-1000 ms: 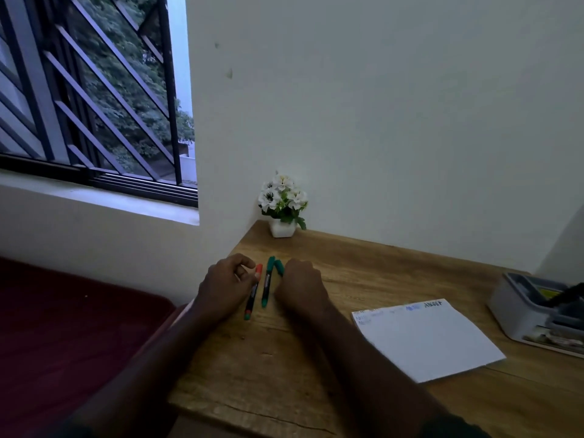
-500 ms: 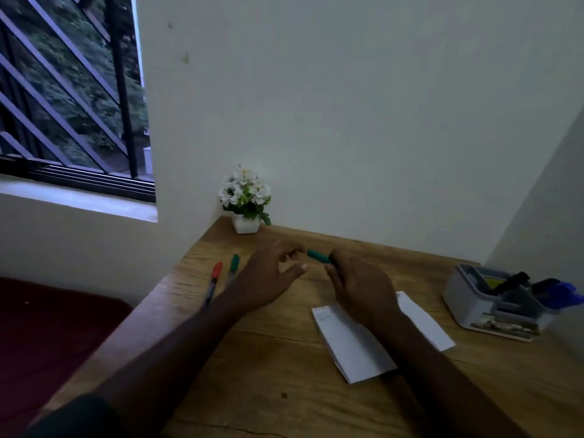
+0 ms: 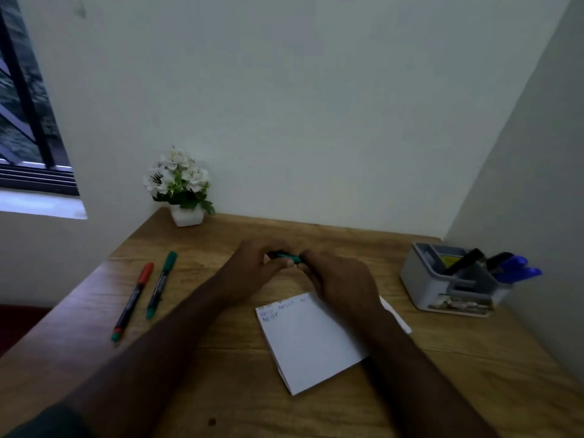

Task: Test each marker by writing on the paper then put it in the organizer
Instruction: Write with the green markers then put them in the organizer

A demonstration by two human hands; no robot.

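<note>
My left hand (image 3: 252,267) and my right hand (image 3: 341,279) meet above the far edge of the white paper (image 3: 313,339), both gripping a green marker (image 3: 286,257) held level between them. Only its teal middle shows between the fingers. The paper carries a few lines of handwritten letters at its top left. A red-capped marker (image 3: 134,300) and a green-capped marker (image 3: 161,284) lie side by side on the wooden desk (image 3: 221,374) at the left. The grey organizer (image 3: 452,279) stands at the right with black and blue markers in it.
A small white pot of white flowers (image 3: 181,188) sits at the desk's back left corner. Walls close the desk at the back and right. A barred window (image 3: 22,121) is at the far left. The desk's left edge drops off beside the two markers.
My right hand lifted one green marker from the group at the left and carried it right, over the paper. My left hand followed and now grips it too. The view swung right.
</note>
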